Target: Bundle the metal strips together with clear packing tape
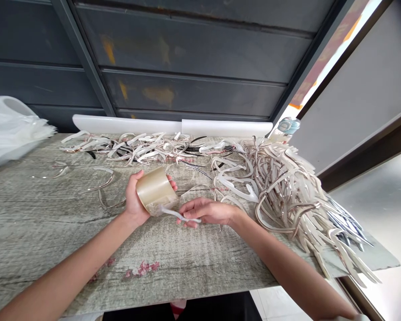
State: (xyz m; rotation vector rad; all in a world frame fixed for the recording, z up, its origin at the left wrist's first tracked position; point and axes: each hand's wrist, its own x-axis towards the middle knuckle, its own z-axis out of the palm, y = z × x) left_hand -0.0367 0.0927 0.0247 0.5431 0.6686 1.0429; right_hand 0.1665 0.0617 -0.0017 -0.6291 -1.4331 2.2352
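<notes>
My left hand (136, 203) is wrapped round a wide roll of clear yellowish packing tape (156, 189), its fingers showing at the far side. In my right hand (210, 211) a thin whitish strip (175, 214) is pinched between thumb and fingers. The strip's left end meets the lower edge of the roll, where some crinkled tape shows; whether it is stuck there I cannot tell. Just beyond the right hand lie loose white curved plastic strips (237, 187).
A big heap of pale curved strips (284, 183) covers the table's right end, some overhanging its edge. More strips (147, 146) lie along the back before white rolls (127, 124). A white plastic bag (16, 133) is at left. The wood-patterned table (70, 240) meets a dark panelled wall.
</notes>
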